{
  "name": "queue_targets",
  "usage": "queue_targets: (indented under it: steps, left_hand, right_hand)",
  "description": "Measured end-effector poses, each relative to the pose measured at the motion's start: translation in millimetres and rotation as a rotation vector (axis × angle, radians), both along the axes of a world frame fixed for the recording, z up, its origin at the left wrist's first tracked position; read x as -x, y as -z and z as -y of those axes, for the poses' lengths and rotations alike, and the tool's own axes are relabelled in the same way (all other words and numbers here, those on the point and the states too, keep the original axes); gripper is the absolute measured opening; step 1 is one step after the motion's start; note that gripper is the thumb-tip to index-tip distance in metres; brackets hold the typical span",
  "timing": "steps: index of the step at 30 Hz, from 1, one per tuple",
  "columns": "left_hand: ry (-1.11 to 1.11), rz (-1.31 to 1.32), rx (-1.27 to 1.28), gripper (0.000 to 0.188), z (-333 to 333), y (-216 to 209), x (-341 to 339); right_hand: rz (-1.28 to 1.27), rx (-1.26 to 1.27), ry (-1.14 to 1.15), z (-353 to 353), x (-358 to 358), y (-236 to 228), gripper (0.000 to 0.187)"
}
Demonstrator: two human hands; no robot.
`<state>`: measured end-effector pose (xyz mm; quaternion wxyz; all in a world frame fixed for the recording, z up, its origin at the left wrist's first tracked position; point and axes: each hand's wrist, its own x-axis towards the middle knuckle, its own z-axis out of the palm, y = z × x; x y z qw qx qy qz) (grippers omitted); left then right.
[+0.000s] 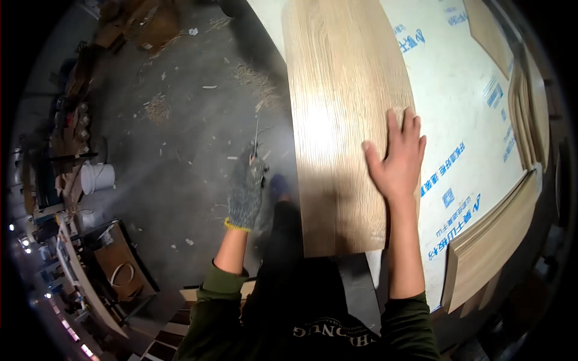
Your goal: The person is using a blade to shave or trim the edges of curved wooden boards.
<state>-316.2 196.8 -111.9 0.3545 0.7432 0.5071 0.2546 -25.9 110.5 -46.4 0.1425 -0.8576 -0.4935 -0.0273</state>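
A long wood-grain board (340, 132) lies lengthwise in front of me. My bare right hand (397, 156) rests on its right edge with the fingers stretched forward and the thumb out. To the left of the board, above the floor, is my left hand (244, 186) in a grey knitted glove with a yellow cuff. Its fingers are closed round a slim tool with a thin, pointed blade (257, 129) that points forward; the handle is mostly hidden, so its exact kind cannot be made out. The blade is apart from the board.
Under the board is a pale printed sheet (445, 108) with blue marks. Stacked wood-grain panels (494, 240) stand at its right, with more panels (524, 108) beyond. Shavings (158, 108) litter the grey floor. A white bucket (97, 177) and cardboard scraps (144, 27) stand on the left.
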Motion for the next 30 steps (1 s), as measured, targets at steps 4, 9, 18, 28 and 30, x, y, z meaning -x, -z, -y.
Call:
queue_targets:
  steps: [4,9,18,28,30]
  left_hand:
    - [-0.321,0.492,0.842,0.046,12,-5,-9]
    - [-0.208,0.391,0.617,0.045,7,5,1]
    - [-0.147,0.424,0.335,0.041,-24,-34,3]
    - [-0.058,0.177,0.184,0.038,17,-59,-4]
    - [-0.029,0.125,0.125,0.036,22,-62,-4]
  right_hand:
    - [-0.064,0.233,-0.321,-22,54,-11,0.084]
    - [-0.215,0.066,-0.41,-84,104,-18,0.086]
    - [-0.172,0.039,-0.267,-40,119,0,0.078]
    - [-0.278,0.011,-0.294,-9,117,-15,0.066]
    - [-0.261,0.027,-0.566,-5,109,-19,0.059]
